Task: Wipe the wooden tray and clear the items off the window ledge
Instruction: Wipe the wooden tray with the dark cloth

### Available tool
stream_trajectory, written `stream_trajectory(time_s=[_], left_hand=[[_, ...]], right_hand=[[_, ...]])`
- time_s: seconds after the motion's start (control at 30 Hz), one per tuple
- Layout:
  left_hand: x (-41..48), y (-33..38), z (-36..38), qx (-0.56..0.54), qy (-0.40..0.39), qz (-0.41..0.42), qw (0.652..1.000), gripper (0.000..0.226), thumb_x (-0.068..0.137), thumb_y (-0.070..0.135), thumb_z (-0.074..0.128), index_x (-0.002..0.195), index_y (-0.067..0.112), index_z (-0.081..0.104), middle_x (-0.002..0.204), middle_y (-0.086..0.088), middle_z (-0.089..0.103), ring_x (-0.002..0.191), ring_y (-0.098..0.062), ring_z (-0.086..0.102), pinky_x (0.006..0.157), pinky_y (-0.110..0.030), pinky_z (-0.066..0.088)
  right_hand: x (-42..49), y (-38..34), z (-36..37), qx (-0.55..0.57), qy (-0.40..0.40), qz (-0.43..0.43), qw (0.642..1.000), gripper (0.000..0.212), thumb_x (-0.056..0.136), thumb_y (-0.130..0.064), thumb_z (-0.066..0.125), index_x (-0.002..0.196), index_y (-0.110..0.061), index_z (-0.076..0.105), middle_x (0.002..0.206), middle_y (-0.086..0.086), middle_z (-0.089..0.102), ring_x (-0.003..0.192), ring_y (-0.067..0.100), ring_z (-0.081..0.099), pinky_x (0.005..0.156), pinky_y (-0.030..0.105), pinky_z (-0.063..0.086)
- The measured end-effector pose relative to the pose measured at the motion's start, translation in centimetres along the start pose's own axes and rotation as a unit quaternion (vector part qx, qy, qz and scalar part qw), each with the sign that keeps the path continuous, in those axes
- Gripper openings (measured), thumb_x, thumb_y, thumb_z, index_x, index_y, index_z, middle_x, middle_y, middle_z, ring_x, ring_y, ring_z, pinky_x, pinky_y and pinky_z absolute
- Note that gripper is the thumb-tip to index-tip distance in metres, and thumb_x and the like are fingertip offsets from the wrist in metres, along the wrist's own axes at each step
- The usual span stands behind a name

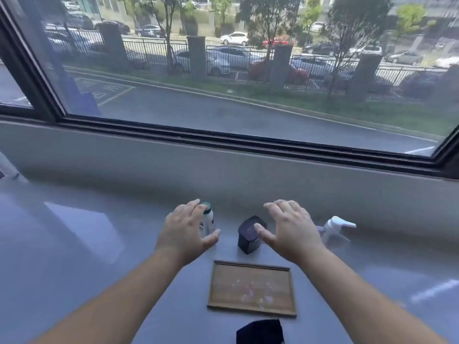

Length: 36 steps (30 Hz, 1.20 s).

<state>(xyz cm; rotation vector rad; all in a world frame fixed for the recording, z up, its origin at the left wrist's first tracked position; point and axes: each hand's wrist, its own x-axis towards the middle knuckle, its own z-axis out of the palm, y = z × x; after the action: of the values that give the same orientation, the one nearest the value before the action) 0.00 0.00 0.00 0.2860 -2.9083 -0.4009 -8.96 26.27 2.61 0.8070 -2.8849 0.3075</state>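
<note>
Both hands out over the window ledge (74, 244), fingers spread, gripping nothing.
Left hand (185, 230) nears the white bottle (208, 219); right hand (290, 229) hovers by the dark box (247, 235); wooden tray (252, 288) lies just nearer.

White bottle (208, 223) label blurred, unreadable; no other legible text.

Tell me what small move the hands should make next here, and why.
Probably close the left hand on the white bottle: its open fingers already sit beside it, nothing is gripped yet. The right hand hovers open over the dark box. The wooden tray shows smudges, and the dark cloth lies near its front edge, so wiping could follow.
</note>
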Motion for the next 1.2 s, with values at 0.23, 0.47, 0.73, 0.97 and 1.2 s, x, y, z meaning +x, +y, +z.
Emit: stream_trajectory(time_s=[0.23, 0.47, 0.73, 0.97, 1.2], left_hand=[[-6.3, -0.4, 10.3, -0.009, -0.128, 0.012, 0.992, 0.089, 0.078, 0.079, 0.038, 0.145, 0.024, 0.053, 0.157, 0.000, 0.047, 0.140, -0.024, 0.043, 0.112, -0.043, 0.038], [-14.3, 1.2, 18.1, -0.018, -0.206, 0.040, 0.978, 0.082, 0.082, 0.079, 0.042, 0.143, 0.026, 0.055, 0.157, 0.003, 0.047, 0.138, -0.024, 0.044, 0.109, -0.040, 0.040], [-17.5, 3.0, 22.0, 0.020, -0.261, 0.046, 0.964, 0.070, 0.086, 0.078, 0.038, 0.127, 0.027, 0.064, 0.132, 0.009, 0.058, 0.122, -0.018, 0.049, 0.098, -0.033, 0.043], [-16.6, 5.8, 22.2, -0.178, -0.326, -0.108, 0.922, 0.016, 0.080, 0.042, 0.062, 0.088, 0.035, 0.051, 0.084, 0.014, 0.063, 0.076, -0.008, 0.061, 0.060, -0.031, 0.049], [-14.2, 7.7, 20.7, -0.301, -0.294, -0.171, 0.891, 0.019, 0.070, 0.046, 0.065, 0.084, 0.037, 0.056, 0.082, 0.018, 0.069, 0.069, -0.002, 0.062, 0.057, -0.025, 0.049]], right_hand=[[-7.5, 0.1, 9.0, -0.018, -0.130, 0.032, 0.991, 0.073, 0.085, -0.068, 0.034, 0.131, -0.019, 0.061, 0.126, 0.002, 0.063, 0.120, 0.027, 0.051, 0.100, 0.043, 0.043], [-17.6, 1.3, 15.4, -0.001, -0.183, 0.057, 0.981, 0.062, 0.086, -0.065, 0.049, 0.131, -0.024, 0.061, 0.123, -0.003, 0.064, 0.112, 0.024, 0.054, 0.098, 0.041, 0.046], [-23.4, 0.9, 19.7, 0.038, -0.232, 0.007, 0.972, 0.071, 0.076, -0.068, 0.060, 0.131, -0.023, 0.062, 0.130, 0.002, 0.065, 0.118, 0.026, 0.062, 0.095, 0.042, 0.056], [-24.8, -0.1, 21.3, 0.020, -0.237, 0.035, 0.971, 0.099, 0.060, -0.076, 0.064, 0.138, -0.015, 0.060, 0.141, 0.009, 0.061, 0.130, 0.034, 0.057, 0.105, 0.053, 0.049], [-23.5, -1.2, 20.7, 0.063, -0.186, 0.102, 0.975, 0.104, 0.069, -0.080, 0.057, 0.147, -0.011, 0.047, 0.137, -0.001, 0.057, 0.133, 0.026, 0.047, 0.122, 0.052, 0.026]])
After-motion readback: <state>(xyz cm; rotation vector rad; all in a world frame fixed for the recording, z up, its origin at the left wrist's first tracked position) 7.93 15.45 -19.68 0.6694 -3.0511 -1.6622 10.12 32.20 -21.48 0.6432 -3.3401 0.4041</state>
